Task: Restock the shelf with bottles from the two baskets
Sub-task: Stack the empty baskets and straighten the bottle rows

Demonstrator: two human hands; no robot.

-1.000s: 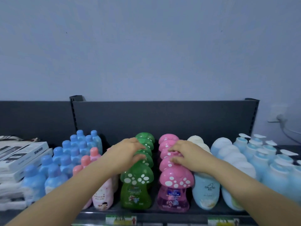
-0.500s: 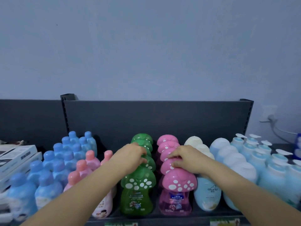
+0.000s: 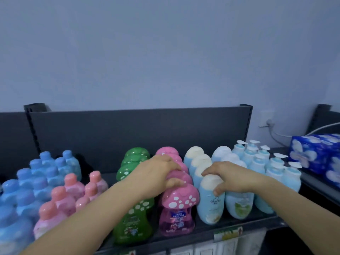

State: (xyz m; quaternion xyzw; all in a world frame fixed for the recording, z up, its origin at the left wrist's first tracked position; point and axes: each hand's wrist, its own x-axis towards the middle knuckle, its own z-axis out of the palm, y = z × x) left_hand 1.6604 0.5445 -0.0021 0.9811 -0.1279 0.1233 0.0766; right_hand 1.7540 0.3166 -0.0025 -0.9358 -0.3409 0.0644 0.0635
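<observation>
On the dark shelf (image 3: pixel 261 220) stand rows of bottles. My left hand (image 3: pixel 156 173) lies over the row of pink mushroom-cap bottles (image 3: pixel 176 214), fingers curled on the cap behind the front one, thumb touching the front cap. My right hand (image 3: pixel 233 179) grips the front light-blue bottle with a cream cap (image 3: pixel 209 208), fingers over its top and thumb on its side. The row of green mushroom-cap bottles (image 3: pixel 132 223) stands left of the pink row, partly hidden by my left forearm. No baskets are in view.
Small blue-capped bottles (image 3: pixel 27 190) and pink-capped bottles (image 3: pixel 60 199) fill the left. Pump bottles (image 3: pixel 257 159) stand at the right. Blue tissue packs (image 3: pixel 312 153) sit on the neighbouring shelf, under a wall socket with a cable (image 3: pixel 266 124). A dark back panel (image 3: pixel 128 129) closes the rear.
My left hand has shifted right from the green mushroom row onto the pink row. My right hand has left the pink row for the cream-capped bottles. The view has swung right.
</observation>
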